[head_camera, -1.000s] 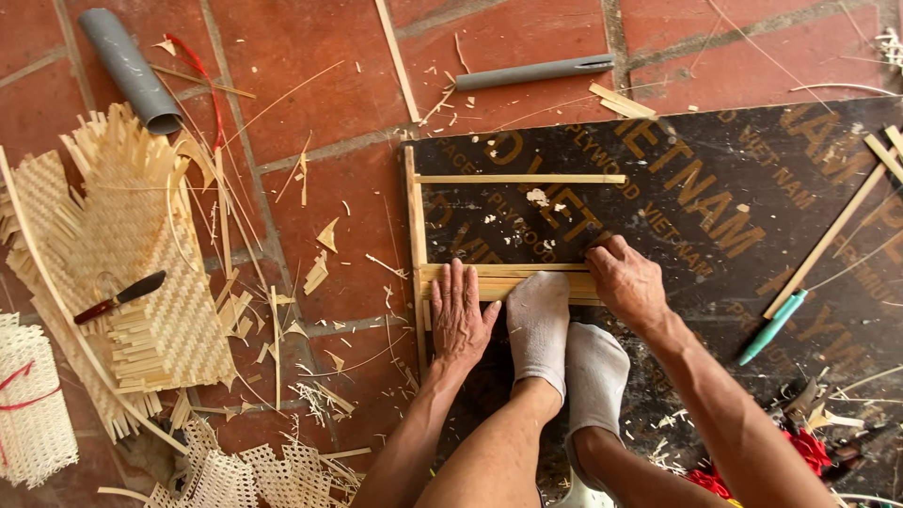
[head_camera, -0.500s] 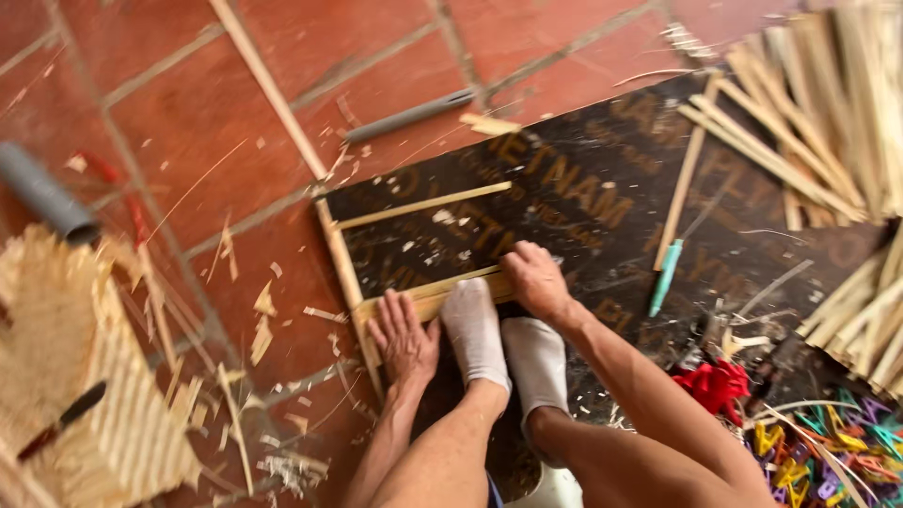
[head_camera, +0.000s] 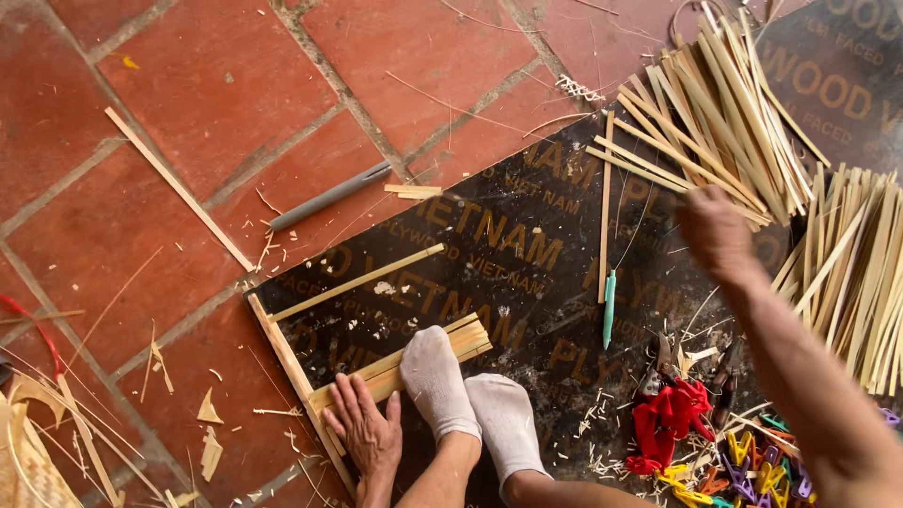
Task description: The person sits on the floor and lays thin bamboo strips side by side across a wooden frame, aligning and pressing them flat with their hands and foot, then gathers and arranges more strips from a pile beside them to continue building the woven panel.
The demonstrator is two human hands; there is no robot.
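Bamboo strips (head_camera: 729,103) lie fanned in a big heap at the far right corner of the dark plywood board (head_camera: 527,254) on the floor. Blurred, the right hand (head_camera: 717,230) reaches the heap's near edge; whether its fingers grip a strip I cannot tell. By the board's near left corner, the left hand (head_camera: 369,435) presses flat, fingers spread, on stacked slats (head_camera: 400,369) beside two socked feet (head_camera: 470,404).
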